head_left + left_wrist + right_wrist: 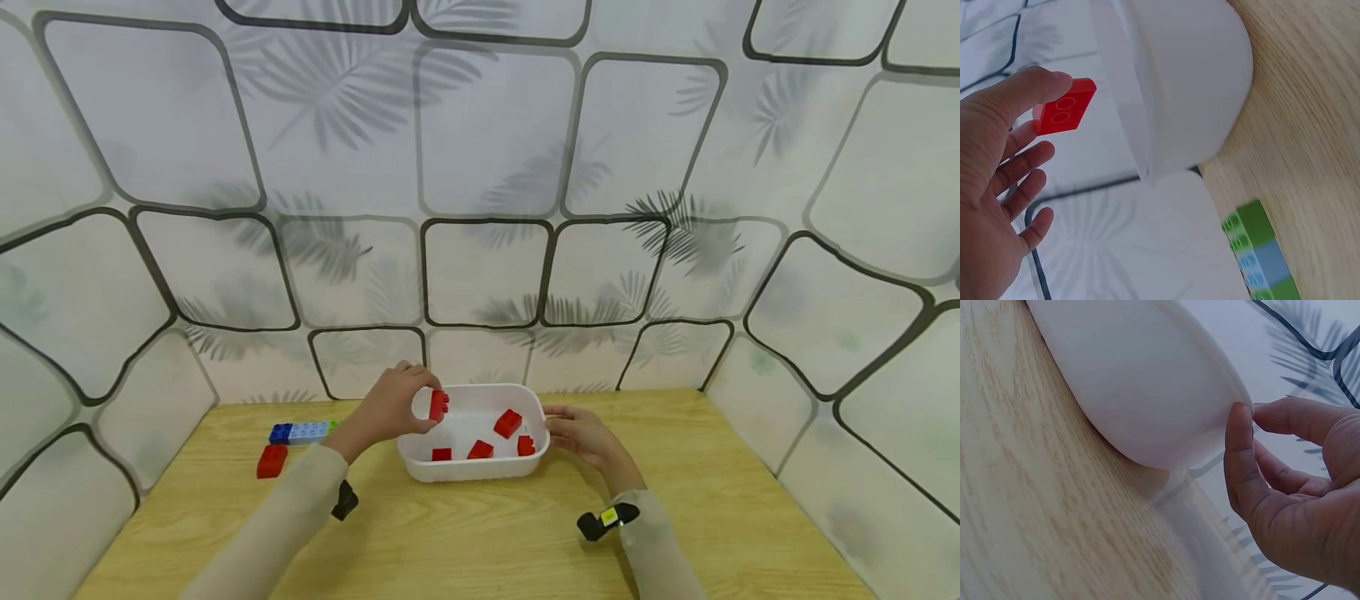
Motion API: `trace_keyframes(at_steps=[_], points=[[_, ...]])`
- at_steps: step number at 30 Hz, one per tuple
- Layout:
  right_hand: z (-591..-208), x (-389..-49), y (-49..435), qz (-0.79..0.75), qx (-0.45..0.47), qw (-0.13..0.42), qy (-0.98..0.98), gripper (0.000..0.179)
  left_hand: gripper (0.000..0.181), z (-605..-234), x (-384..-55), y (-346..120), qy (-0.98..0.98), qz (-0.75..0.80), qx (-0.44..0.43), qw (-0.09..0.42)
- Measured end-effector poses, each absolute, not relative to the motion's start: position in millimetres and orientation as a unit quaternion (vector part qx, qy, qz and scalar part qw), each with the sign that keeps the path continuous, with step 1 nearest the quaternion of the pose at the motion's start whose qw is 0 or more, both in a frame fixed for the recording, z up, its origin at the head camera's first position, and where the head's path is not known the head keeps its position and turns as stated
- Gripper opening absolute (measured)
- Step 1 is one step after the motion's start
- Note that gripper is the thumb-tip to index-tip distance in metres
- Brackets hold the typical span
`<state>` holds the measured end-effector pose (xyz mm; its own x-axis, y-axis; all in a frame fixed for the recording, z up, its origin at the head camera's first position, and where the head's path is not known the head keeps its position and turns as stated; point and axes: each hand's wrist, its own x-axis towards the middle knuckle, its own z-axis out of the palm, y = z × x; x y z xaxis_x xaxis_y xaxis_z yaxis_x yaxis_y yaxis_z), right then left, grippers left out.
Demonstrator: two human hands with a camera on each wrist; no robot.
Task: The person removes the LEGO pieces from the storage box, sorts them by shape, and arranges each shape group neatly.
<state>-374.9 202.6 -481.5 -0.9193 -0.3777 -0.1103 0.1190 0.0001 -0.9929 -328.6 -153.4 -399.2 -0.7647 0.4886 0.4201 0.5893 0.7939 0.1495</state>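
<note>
- Head view: our left hand (390,406) pinches a red brick (437,406), seemingly a transfer step.
- Our right hand (583,433) pinches the white tray (472,472) at its edge; steadiness seems needed next.

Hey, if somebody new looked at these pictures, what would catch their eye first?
Probably the bright red brick pinched in the left hand at the left end of the white box, with the right hand at the box's right end. Next, four red bricks inside the box, then the blue-and-green row of bricks on the table to the left.
</note>
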Motion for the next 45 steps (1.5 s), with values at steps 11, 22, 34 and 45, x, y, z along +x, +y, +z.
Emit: trace_keyframes(at_steps=[11,22,34,45], points=[[-481,-376,202,-0.693,-0.091,0.178,0.693,0.051,0.046,-403,-298,-225,-0.928,-0.187,-0.231,0.224],[-482,-374,203,-0.696,-0.1,0.184,0.687,0.053,0.046,-419,-272,-282,-0.937,-0.202,-0.207,0.197],[-481,-376,204,-0.694,-0.092,0.181,0.691,0.052,0.046,-457,-260,-291,-0.94,-0.189,-0.204,0.196],[-483,-376,204,-0.699,-0.098,0.185,0.684,0.053,0.045,-474,-255,-299,-0.949,-0.199,-0.179,0.164]])
